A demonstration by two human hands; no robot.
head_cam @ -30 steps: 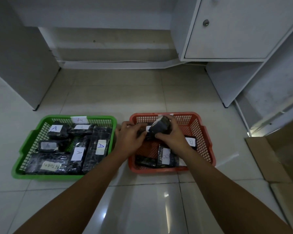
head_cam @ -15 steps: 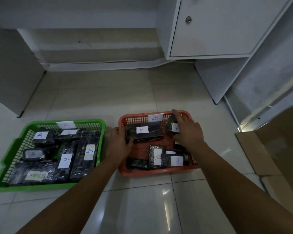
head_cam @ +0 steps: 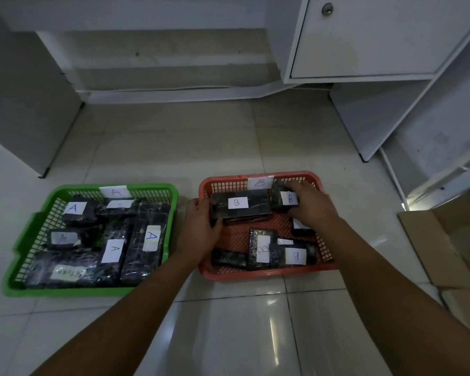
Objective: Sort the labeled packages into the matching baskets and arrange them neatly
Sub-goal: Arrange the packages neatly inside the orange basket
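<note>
Head camera shows both hands inside the red basket (head_cam: 320, 183), tidying its far row. 1 second ago the 2 hands held a small dark package up above this basket; now that small package (head_cam: 284, 198), its "B" label facing up, sits down in the far right corner, just beside the wide package (head_cam: 240, 204) marked "B". The right hand (head_cam: 311, 206) lies over the small package with fingers curled round its right end, gripping it. The left hand (head_cam: 201, 226) has dropped to the wide package's left end, fingers wrapped round that edge, and the 2 packages now touch or nearly touch.

That reads as the placing step nearly done: the package is in the matching basket and only wants squaring up. 3 or so more "B" packages (head_cam: 263, 249) lie crooked along the near side, so neat arranging is not finished there. The green basket (head_cam: 171, 189) to the left holds its "A" packages (head_cam: 147, 237) packed close, plus 1 labelled "RETURN" (head_cam: 68, 272), which may need another home.
</note>
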